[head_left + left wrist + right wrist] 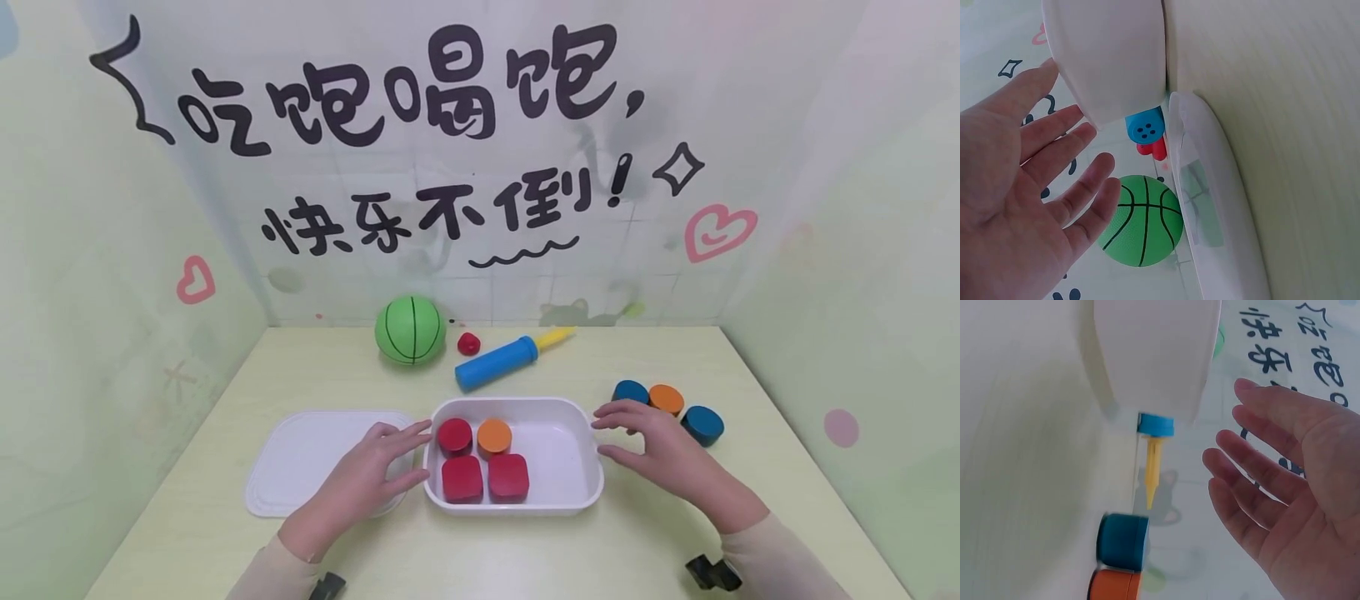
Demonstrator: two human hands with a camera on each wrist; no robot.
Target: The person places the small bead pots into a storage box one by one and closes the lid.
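Observation:
A white rectangular box [558, 458] stands between my two hands. Inside it, a round red block [454, 434] and a round orange block [495, 435] sit behind two square red blocks [462, 479], all toward the left; the right part shows bare floor. My left hand [366, 468] is at the box's left end, fingers extended, fingertips right at the rim and nothing gripped. Partly under that forearm lies a flat white lid [300, 454]. At the right end, my right hand [660, 446] has its fingers relaxed and spread, a small gap from the box wall.
Behind the box lie a blue pump [495, 364] with a yellow nozzle, a small red object [468, 343] and a green ball [410, 331]. Beyond my right hand stand a blue cylinder [703, 425], an orange one [666, 398] and another blue one [630, 390]. Printed curtain walls [480, 292] enclose the table.

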